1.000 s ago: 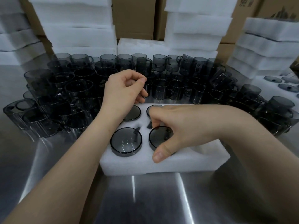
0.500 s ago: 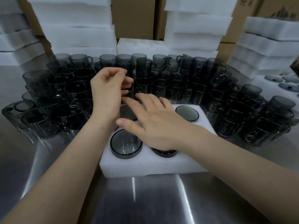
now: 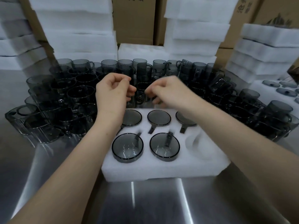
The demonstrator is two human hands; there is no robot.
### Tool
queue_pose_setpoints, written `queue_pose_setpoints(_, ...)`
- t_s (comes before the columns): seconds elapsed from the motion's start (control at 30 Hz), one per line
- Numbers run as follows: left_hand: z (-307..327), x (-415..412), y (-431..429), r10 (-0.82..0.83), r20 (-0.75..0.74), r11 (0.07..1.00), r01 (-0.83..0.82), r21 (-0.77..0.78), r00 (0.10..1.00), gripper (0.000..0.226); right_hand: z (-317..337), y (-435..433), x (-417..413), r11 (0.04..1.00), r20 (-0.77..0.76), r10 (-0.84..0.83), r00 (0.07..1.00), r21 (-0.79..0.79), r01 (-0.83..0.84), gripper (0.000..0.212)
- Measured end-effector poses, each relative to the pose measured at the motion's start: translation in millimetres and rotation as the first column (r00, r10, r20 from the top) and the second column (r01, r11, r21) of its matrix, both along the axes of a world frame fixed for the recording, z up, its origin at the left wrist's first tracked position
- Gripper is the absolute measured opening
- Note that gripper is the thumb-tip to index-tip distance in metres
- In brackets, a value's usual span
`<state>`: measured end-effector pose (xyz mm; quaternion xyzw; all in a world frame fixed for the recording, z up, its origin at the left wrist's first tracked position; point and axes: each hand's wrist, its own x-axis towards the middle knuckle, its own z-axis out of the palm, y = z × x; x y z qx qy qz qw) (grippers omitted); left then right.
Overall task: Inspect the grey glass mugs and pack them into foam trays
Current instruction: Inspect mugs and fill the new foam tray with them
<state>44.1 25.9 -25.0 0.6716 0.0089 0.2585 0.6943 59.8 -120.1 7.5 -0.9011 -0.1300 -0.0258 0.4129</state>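
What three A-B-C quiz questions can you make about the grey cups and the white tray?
1. Where are the loose mugs? A) on the metal table, behind and beside the foam tray B) inside the cardboard boxes C) on top of the foam stacks
2. How many packed mugs sit in the tray? A) three B) five C) six
3. The tray's front right slot is: A) empty B) filled with a mug C) covered by a hand

Answers: 1 A, they crowd the tabletop round the tray's far and side edges; 2 B, three in the back row and two in the front; 3 A, only bare white foam shows there.
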Motion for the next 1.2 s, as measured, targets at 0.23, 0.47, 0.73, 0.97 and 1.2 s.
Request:
queue_pose_setpoints(0.23, -2, 3, -2, 0.055, -0.008, 0.988, -0.053, 0.144, 0.998, 0.019, 6, 2, 97, 0.943, 0.117, -0.045, 0.992, -0.322, 0.081, 0.051)
queue_pose_setpoints(0.47, -5, 4, -6, 0.006, -0.052, 0.952, 0.011, 0.307, 0.999, 0.022, -13, 13, 131, 0.867, 0.267, -0.084, 0.960, -0.455, 0.202, 0.037)
queue_pose_setpoints(0.73, -4, 3, -7, 0.000, -0.050, 0.918, 0.019, 0.395, 0.999, 0.021, -3, 0, 111, 0.938, 0.373, -0.158, 0.914, -0.234, 0.257, 0.021)
queue_pose_setpoints(0.97, -1, -3, -10, -0.111, 0.090, 0.822, 0.041, 0.568, 0.990, 0.055, 15, -11, 57, 0.988, 0.405, -0.153, 0.902, 0.067, 0.137, 0.008)
queue_pose_setpoints(1.2, 2, 2, -14, -0.157, -0.012, 0.747, 0.127, 0.652, 0.988, 0.086, 3, 2, 6, 0.962, 0.182, 0.052, 0.982, 0.254, -0.099, 0.008)
